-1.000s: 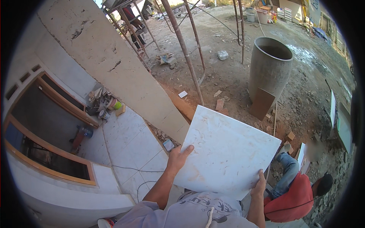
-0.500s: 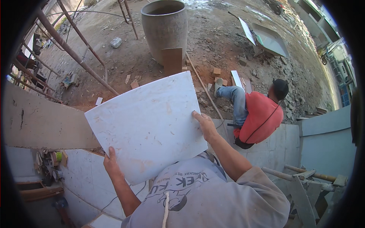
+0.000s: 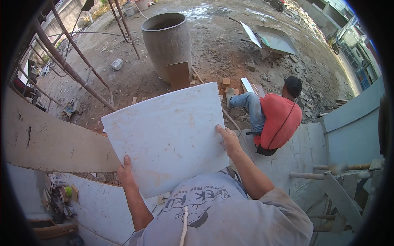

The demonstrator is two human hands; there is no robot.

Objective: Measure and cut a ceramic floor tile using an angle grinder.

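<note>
A large white tile (image 3: 168, 135), smeared with brownish dirt marks, is held tilted in front of my body. My left hand (image 3: 126, 172) grips its left edge with the thumb on the face. On the opposite edge my right hand (image 3: 229, 140) is closed, its thumb also lying on the face. The fingers behind the tile are hidden on both sides. The tile's lower edge comes close to my grey shirt.
A person (image 3: 277, 117) in a red shirt and dark cap sits low at the right. Beyond stand a tall concrete pot (image 3: 168, 49) and a wheelbarrow (image 3: 279, 39). Metal poles (image 3: 74, 74) rise at left above a low wall (image 3: 53, 135). Wooden trestle parts (image 3: 340, 197) stand at right.
The tile and both my hands have shifted slightly right in the view. The background has moved a little left as the view turned. Both hands keep their hold.
</note>
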